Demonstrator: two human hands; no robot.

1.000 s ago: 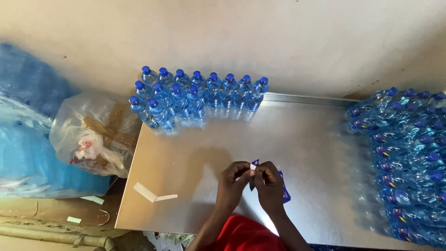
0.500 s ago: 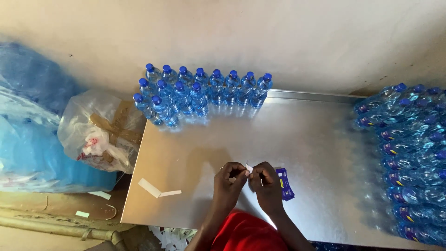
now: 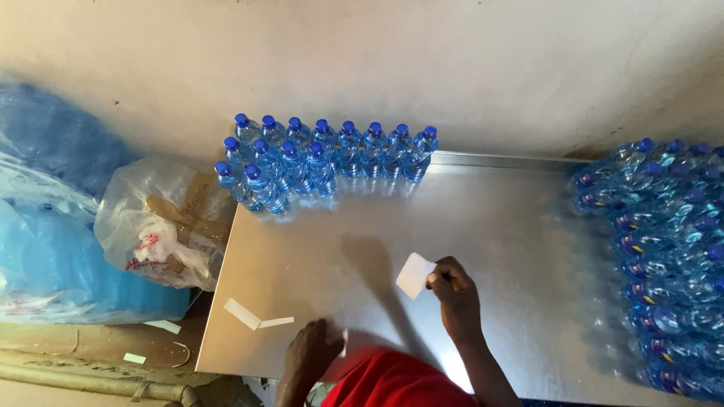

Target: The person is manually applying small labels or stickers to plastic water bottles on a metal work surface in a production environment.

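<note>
My right hand (image 3: 455, 292) is over the middle of the metal table (image 3: 490, 218), pinching a small label (image 3: 415, 274) that shows its white side. My left hand (image 3: 314, 350) has dropped to the table's near edge at the lower left and holds a thin white paper strip (image 3: 345, 341). Several upright clear water bottles with blue caps (image 3: 324, 154) stand in rows at the table's far edge.
A stack of labelled blue bottles (image 3: 664, 256) lies on its side at the right. Two white paper strips (image 3: 253, 316) lie near the table's left front corner. Left of the table sit a clear plastic bag of scraps (image 3: 162, 226) and blue plastic wrap (image 3: 45, 249).
My hands, joined over a label a second ago, have parted. The left hand pulled a white strip down to the near edge; the right hand keeps the label, white side up.
</note>
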